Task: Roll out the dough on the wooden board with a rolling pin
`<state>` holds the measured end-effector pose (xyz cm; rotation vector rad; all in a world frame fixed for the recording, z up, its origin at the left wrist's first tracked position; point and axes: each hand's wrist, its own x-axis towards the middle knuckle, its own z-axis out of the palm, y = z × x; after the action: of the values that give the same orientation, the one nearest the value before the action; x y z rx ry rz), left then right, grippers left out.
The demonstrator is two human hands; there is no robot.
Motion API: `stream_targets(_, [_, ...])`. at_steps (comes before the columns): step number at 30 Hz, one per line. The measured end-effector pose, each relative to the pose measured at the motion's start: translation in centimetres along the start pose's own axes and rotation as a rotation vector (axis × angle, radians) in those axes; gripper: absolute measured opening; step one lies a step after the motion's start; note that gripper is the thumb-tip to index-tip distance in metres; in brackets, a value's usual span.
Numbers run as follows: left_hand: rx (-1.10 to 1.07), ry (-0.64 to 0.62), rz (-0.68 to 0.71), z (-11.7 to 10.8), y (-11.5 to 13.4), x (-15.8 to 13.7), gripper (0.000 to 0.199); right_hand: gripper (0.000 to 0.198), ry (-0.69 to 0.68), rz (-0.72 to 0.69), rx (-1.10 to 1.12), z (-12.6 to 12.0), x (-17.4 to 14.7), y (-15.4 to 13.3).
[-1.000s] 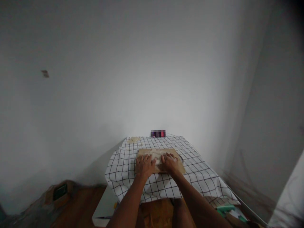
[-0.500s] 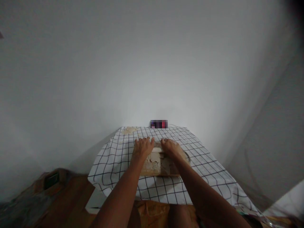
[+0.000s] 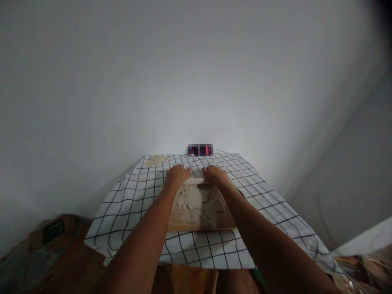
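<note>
Dough [image 3: 194,197] on the board [image 3: 199,226] lies thin; from where I stand, flattening looks well along, though cracks and ragged edges remain. Toward the board's far edge, left hand [image 3: 177,175] and right hand [image 3: 216,174] each hold a closed grip over the pin [image 3: 196,180].

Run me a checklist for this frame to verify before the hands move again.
1. Both hands at the rolling pin: ok; left hand and right hand each cover one side.
2. Fingers wrapped fully around it: cannot tell; the hands hide the ends.
3. Dough unbroken: not ok; ragged gaps and torn edges show.
4. Dough evenly thick: cannot tell from this view.
5. Board lying on the checked cloth: ok.
</note>
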<state>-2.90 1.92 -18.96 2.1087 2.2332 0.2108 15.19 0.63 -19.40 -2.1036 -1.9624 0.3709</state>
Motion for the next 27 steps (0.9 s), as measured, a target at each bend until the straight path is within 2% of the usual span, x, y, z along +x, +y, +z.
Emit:
stream_targets(3, [-0.024,-0.003,-0.002,-0.2,0.1,-0.4,0.058,0.054,0.009,-0.021,-0.034,0.1,0.1,0.0])
stream_targets(6, [0.000,0.052,0.020,-0.1,0.1,-1.6,0.052,0.054,0.005,-0.056,-0.082,0.1,-0.8,0.1])
stream_targets(10, [0.028,0.161,0.069,0.5,-0.1,-4.1,0.048,0.045,0.011,-0.206,-0.239,0.2,-3.2,0.9])
stream_targets(13, [0.055,0.194,0.127,0.9,-0.3,-6.3,0.047,0.041,0.066,-0.301,-0.333,0.5,-5.3,1.5])
stream_targets(19, [0.059,0.210,0.236,0.6,-0.9,-10.8,0.052,0.038,0.192,-0.348,-0.265,1.1,-9.3,2.3])
stream_targets(24, [-0.021,0.193,0.223,-0.1,-1.2,-14.5,0.059,0.033,0.178,-0.405,-0.220,0.9,-12.6,3.2])
stream_targets(27, [-0.008,0.176,0.247,-0.1,-1.5,-17.5,0.063,0.032,0.159,-0.374,-0.193,0.7,-14.6,3.1])
